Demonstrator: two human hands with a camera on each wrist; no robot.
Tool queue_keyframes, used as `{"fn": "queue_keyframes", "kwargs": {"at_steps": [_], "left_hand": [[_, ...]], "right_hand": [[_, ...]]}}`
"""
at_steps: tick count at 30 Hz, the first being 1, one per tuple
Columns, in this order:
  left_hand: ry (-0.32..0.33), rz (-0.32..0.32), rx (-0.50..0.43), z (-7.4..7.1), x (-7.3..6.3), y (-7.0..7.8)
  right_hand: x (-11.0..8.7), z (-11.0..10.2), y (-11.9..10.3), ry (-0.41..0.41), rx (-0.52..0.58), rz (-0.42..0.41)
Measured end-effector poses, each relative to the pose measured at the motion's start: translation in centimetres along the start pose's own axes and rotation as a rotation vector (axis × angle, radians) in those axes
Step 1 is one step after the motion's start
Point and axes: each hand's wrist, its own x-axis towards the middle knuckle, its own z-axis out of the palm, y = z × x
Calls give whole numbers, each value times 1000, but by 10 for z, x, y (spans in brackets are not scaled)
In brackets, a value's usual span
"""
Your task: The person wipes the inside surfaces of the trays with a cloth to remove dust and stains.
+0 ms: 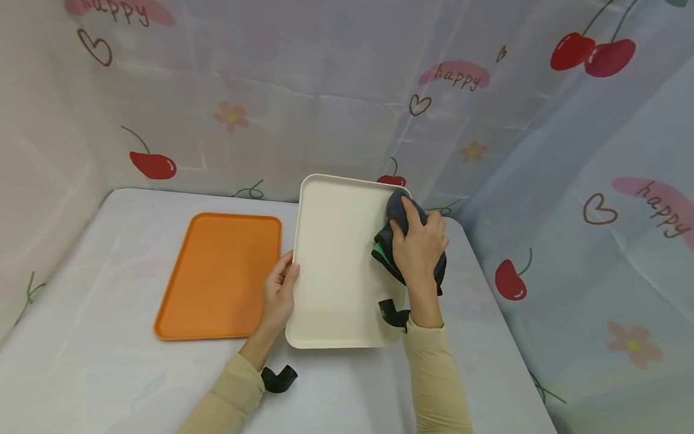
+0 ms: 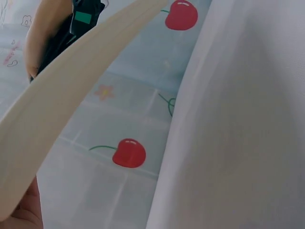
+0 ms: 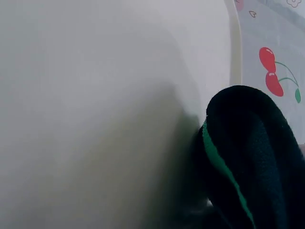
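Note:
A cream rectangular tray [image 1: 341, 259] is held up, tilted, above the white table in the head view. My left hand [image 1: 278, 295] grips its left edge, thumb on the front side and fingers passing behind. With my right hand [image 1: 420, 244] I hold a folded dark cloth [image 1: 397, 208] with a green edge against the tray's upper right part. The right wrist view shows the cloth [image 3: 257, 157] bunched beside the tray's rim [image 3: 235, 52]. In the left wrist view the tray [image 2: 57, 100] appears edge-on, hiding most of the left hand [image 2: 27, 210].
An orange tray [image 1: 222, 277] lies flat on the white-covered table [image 1: 108, 374], left of the cream one. A cherry-printed curtain [image 1: 325, 126] stands behind the table and along its right side. Black curved pieces [image 1: 279, 380] are at both wrists.

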Motion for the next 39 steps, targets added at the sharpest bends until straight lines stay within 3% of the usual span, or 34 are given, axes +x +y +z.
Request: {"fn": "queue_keyframes", "kwargs": {"at_steps": [6, 12, 26, 39], "left_hand": [[-19, 16, -1, -1, 0, 1], [-30, 17, 2, -1, 0, 2], [-64, 32, 3, -2, 0, 1], [-93, 24, -8, 5, -2, -1]], "right_hand": [[2, 3, -5, -58, -43, 71], [2, 5, -9, -54, -57, 89], [-3, 8, -22, -13, -41, 52], [-8, 26, -34, 100, 150, -93]]}}
